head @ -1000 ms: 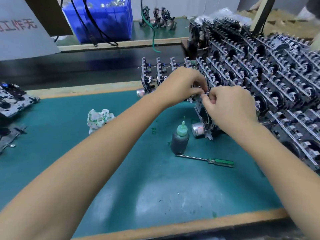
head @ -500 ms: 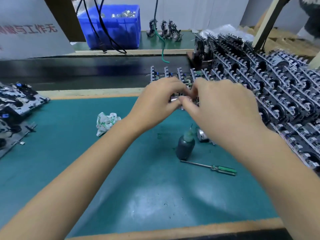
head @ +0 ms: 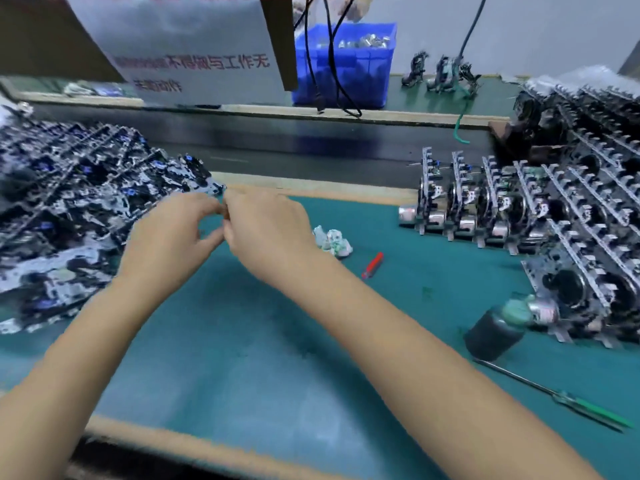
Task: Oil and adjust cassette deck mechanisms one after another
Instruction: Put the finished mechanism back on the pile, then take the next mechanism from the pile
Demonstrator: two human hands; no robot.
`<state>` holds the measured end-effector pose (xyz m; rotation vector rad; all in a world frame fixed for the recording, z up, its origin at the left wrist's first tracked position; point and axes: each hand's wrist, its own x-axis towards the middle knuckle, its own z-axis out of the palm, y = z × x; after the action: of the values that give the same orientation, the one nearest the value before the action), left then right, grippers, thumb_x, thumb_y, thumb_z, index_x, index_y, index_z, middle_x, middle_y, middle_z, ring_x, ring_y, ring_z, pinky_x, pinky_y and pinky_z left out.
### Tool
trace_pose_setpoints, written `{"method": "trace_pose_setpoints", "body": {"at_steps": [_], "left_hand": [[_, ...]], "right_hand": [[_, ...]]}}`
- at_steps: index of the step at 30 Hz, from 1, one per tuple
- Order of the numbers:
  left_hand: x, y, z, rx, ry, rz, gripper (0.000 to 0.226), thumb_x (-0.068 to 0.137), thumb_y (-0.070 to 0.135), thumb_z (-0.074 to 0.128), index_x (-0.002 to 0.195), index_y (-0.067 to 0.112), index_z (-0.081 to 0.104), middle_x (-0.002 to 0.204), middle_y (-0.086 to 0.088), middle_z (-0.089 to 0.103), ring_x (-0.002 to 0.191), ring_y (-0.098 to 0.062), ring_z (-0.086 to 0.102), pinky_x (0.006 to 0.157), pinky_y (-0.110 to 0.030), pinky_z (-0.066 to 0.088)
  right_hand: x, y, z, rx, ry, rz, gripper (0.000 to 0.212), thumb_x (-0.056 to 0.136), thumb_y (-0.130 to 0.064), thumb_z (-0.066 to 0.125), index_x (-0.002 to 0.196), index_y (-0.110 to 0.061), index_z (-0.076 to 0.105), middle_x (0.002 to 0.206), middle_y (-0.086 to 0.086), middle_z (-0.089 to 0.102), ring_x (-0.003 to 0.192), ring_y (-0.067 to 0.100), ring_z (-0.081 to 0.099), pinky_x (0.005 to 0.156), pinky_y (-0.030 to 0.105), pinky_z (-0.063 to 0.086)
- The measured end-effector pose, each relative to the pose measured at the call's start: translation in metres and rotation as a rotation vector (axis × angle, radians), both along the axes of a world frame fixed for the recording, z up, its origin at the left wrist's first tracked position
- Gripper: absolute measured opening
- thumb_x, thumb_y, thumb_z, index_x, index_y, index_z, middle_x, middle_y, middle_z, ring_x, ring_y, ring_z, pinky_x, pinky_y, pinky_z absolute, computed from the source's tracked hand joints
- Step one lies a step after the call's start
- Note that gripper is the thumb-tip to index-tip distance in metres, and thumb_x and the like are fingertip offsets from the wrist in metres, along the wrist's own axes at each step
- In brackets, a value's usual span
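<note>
My left hand (head: 169,240) and my right hand (head: 268,226) meet fingertip to fingertip over the green mat (head: 242,341), right at the edge of a flat pile of cassette deck mechanisms (head: 69,220) on the left. Both hands have curled fingers. Blur hides whether anything is pinched between them. A dark oil bottle (head: 493,336) with a green cap stands at the right, beside more mechanisms standing upright in a row (head: 485,209). A green-handled screwdriver (head: 588,410) lies near the front right.
A big stack of mechanisms (head: 595,161) fills the right side. A crumpled tissue (head: 332,242) and a small red tool (head: 373,264) lie mid-mat. Behind runs a black conveyor belt (head: 294,147), with a blue bin (head: 346,64) and a hanging paper sign (head: 194,46) beyond.
My view has swung left. Both hands moved from the upright row on the right across to the edge of the left pile, staying together.
</note>
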<state>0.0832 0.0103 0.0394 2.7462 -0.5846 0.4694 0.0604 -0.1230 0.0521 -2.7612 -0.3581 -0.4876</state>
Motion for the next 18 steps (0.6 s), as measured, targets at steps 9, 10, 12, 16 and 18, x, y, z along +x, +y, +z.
{"method": "trace_pose_setpoints", "body": {"at_steps": [9, 10, 12, 16, 18], "left_hand": [[0.044, 0.08, -0.01, 0.242, 0.178, 0.459, 0.06, 0.085, 0.05, 0.059, 0.125, 0.006, 0.054, 0.106, -0.026, 0.064, 0.095, -0.04, 0.061, 0.074, -0.044, 0.049], [0.044, 0.081, -0.012, 0.219, 0.17, 0.433, 0.055, 0.086, 0.048, 0.059, 0.119, 0.004, 0.058, 0.098, -0.026, 0.066, 0.089, -0.04, 0.061, 0.07, -0.042, 0.049], [0.042, 0.081, -0.014, 0.156, 0.128, 0.381, 0.046, 0.087, 0.042, 0.063, 0.111, 0.003, 0.062, 0.087, -0.025, 0.067, 0.082, -0.039, 0.061, 0.063, -0.038, 0.044], [0.024, 0.074, -0.013, 0.107, 0.057, 0.198, 0.043, 0.078, 0.044, 0.071, 0.105, 0.01, 0.068, 0.083, -0.019, 0.07, 0.08, -0.037, 0.064, 0.066, -0.041, 0.05], [0.013, 0.067, -0.01, 0.089, 0.051, 0.106, 0.045, 0.074, 0.046, 0.072, 0.105, 0.013, 0.07, 0.084, -0.016, 0.072, 0.081, -0.035, 0.066, 0.066, -0.04, 0.05]], "right_hand": [[0.082, 0.07, -0.037, -0.358, -0.176, 0.22, 0.045, 0.099, -0.017, 0.031, 0.144, -0.015, 0.026, 0.143, -0.001, 0.036, 0.131, 0.017, 0.035, 0.101, 0.03, 0.034], [0.087, 0.072, -0.035, -0.391, -0.179, 0.235, 0.045, 0.1, -0.019, 0.029, 0.145, -0.016, 0.025, 0.146, -0.002, 0.034, 0.133, 0.016, 0.032, 0.102, 0.03, 0.031], [0.095, 0.072, -0.031, -0.45, -0.17, 0.297, 0.04, 0.101, -0.019, 0.031, 0.141, -0.017, 0.032, 0.144, -0.003, 0.038, 0.134, 0.015, 0.032, 0.104, 0.031, 0.029], [0.087, 0.053, -0.017, -0.497, -0.143, 0.363, 0.032, 0.097, -0.012, 0.039, 0.126, -0.021, 0.048, 0.128, -0.005, 0.054, 0.122, 0.018, 0.049, 0.093, 0.03, 0.038], [0.068, 0.032, -0.008, -0.485, -0.144, 0.362, 0.029, 0.094, -0.013, 0.046, 0.121, -0.022, 0.054, 0.123, -0.005, 0.054, 0.117, 0.017, 0.052, 0.076, 0.028, 0.038]]}}
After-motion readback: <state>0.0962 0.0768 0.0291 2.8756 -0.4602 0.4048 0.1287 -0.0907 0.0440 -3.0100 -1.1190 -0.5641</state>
